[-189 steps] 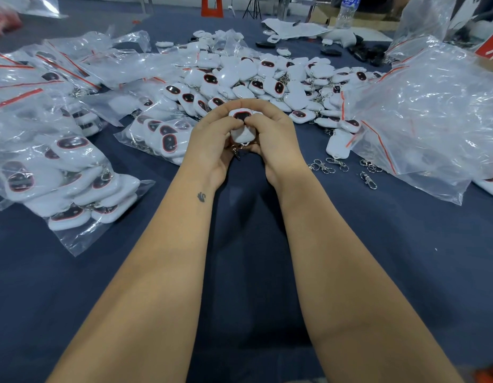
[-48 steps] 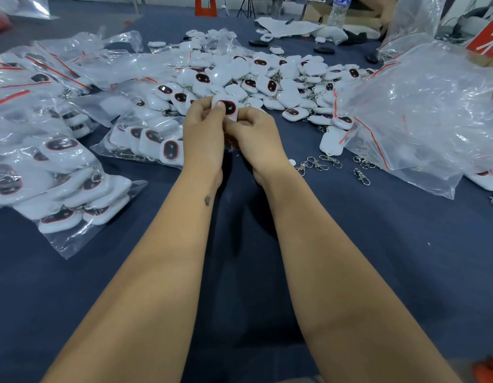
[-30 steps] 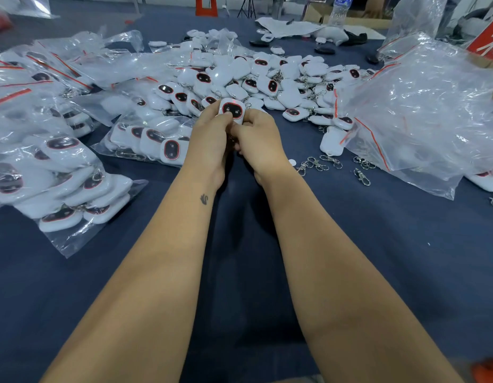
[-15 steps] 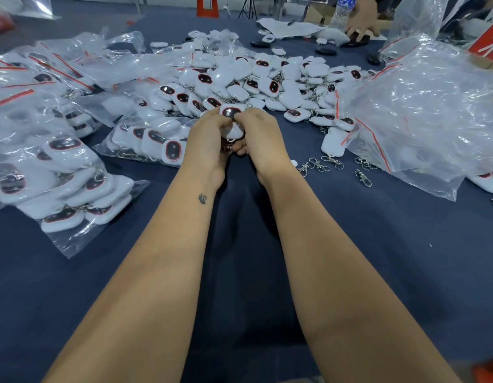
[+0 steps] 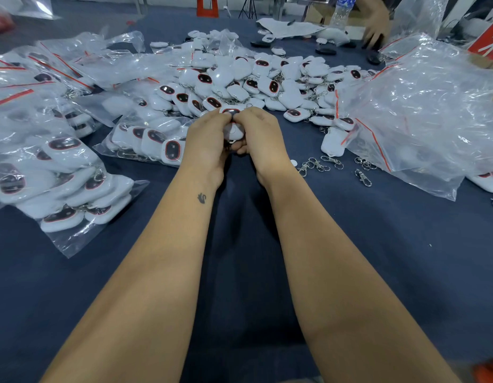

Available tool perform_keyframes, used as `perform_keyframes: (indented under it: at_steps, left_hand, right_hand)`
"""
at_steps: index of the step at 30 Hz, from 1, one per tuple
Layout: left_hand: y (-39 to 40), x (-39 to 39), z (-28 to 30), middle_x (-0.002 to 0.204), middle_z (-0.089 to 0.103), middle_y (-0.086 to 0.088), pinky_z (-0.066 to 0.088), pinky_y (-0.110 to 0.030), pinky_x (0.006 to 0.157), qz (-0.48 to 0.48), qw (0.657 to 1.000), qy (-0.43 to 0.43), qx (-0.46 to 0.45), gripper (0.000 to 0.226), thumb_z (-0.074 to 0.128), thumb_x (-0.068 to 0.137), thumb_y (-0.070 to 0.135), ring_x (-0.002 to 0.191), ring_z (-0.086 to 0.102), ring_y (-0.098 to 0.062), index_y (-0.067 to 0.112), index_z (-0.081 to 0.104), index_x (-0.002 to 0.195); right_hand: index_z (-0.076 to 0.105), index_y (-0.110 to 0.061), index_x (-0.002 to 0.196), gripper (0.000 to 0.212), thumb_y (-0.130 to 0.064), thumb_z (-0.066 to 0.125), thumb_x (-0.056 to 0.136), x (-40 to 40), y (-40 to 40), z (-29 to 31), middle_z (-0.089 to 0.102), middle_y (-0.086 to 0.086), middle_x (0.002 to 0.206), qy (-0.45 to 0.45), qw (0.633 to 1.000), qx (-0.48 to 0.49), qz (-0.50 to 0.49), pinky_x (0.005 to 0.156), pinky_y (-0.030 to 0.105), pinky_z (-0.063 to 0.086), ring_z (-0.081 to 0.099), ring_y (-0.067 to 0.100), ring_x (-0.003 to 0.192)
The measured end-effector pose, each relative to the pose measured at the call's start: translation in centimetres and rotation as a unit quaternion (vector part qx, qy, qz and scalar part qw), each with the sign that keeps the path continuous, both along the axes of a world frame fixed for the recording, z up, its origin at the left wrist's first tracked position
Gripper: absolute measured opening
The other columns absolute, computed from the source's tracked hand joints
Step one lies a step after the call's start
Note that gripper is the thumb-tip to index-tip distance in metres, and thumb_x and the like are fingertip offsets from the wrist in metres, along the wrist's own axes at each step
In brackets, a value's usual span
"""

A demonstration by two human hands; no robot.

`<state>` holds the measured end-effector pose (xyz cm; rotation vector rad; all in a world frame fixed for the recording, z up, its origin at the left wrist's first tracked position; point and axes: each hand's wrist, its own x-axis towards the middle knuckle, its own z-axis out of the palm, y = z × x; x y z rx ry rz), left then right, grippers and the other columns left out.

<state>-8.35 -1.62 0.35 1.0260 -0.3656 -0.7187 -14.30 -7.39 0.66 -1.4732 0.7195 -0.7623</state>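
Both hands are meeting over the middle of the table right now. My left hand (image 5: 205,142) and my right hand (image 5: 260,136) are curling in from either side, and together they are pinching one white key fob (image 5: 234,131) between them. I am holding it just above the dark blue cloth (image 5: 377,258), at the near edge of the big loose pile of fobs (image 5: 267,78). Its dark, red-rimmed window is peeking out at the top between my fingertips. The white body is showing in the gap between my thumbs, and the rest is hiding behind my fingers. Something small and dark is showing just below it between my palms, and I cannot tell what it is.

Just beside my left hand, a clear bag of fobs (image 5: 145,139) is lying flat, and a fuller bag (image 5: 60,183) is sitting nearer me on the left. To my right, a heap of crumpled clear bags (image 5: 419,111) with red seal strips is spreading out. One lone fob (image 5: 332,143) is lying at its edge, and a scatter of metal clasps (image 5: 319,164) is resting on the cloth near my right wrist. At the far side, another person's hand (image 5: 376,26) is reaching down by a water bottle (image 5: 340,9). A small dark tattoo (image 5: 202,198) is showing on my left forearm.
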Motion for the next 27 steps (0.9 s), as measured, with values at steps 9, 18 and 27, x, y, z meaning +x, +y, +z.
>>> perform_keyframes:
  at_steps: [9, 18, 27]
  left_hand:
    - [0.1, 0.1, -0.1, 0.062, 0.061, -0.005, 0.039, -0.025, 0.048, 0.025, 0.999, -0.021, 0.01, 0.024, 0.048, 0.095, -0.001, 0.053, 0.051, -0.016, 0.008, 0.065, 0.082]
    - [0.1, 0.0, 0.2, 0.073, 0.065, -0.004, 0.049, -0.021, 0.056, 0.014, 0.999, -0.03, -0.001, 0.025, 0.048, 0.089, -0.002, 0.065, 0.059, -0.014, 0.011, 0.069, 0.085]
    - [2.3, 1.8, 0.4, 0.098, 0.068, 0.007, 0.048, -0.042, 0.091, 0.207, 0.795, -0.482, 0.303, 0.028, 0.05, 0.079, 0.019, 0.104, 0.058, -0.024, 0.026, 0.065, 0.101]
  right_hand:
    - [0.055, -0.016, 0.075, 0.017, -0.003, 0.052, 0.085, 0.1, 0.2, 0.0, 0.056, 0.003, 0.071, 0.007, 0.999, -0.024, 0.02, 0.05, 0.022, 0.04, 0.047, 0.013, 0.053]
    - [0.053, -0.011, 0.073, 0.013, -0.002, 0.06, 0.08, -0.1, 0.2, -0.1, 0.046, 0.005, 0.068, 0.011, 0.999, -0.032, -0.005, 0.056, 0.028, 0.035, 0.04, 0.019, 0.065]
    - [0.051, -0.015, 0.078, 0.014, -0.003, 0.054, 0.085, 0.2, -0.2, -0.3, 0.055, 0.007, 0.079, -0.016, 0.998, 0.007, -0.053, 0.066, 0.031, 0.044, 0.053, 0.017, 0.067]
